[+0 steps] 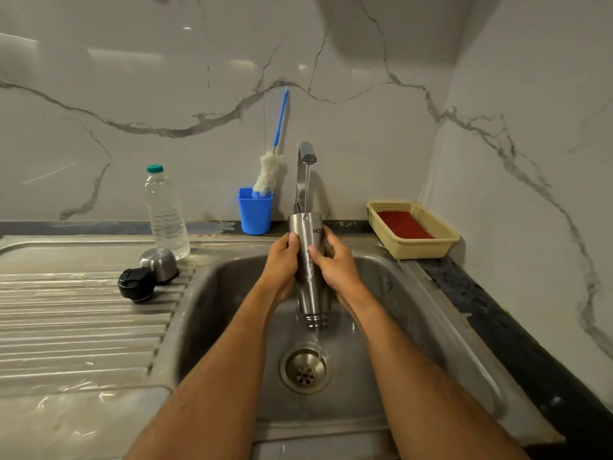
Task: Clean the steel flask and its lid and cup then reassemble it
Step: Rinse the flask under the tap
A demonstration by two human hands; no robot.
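The steel flask [310, 280] is held upside down over the sink basin [391, 327], its threaded mouth pointing at the drain. My left hand [280, 265] grips its left side and my right hand [335, 265] grips its right side, thumbs on the front. A thin stream from the tap [306, 154] lands on the flask's upturned base, and water runs out of the mouth. The black lid [136, 283] and the steel cup [159, 263], mouth down, lie on the ribbed drainboard [83, 327] to the left.
A clear plastic water bottle [166, 214] stands behind the cup. A blue holder [254, 210] with a bottle brush [270, 174] sits by the tap. A yellow basket [414, 247] holding a red sponge rests on the dark counter at right.
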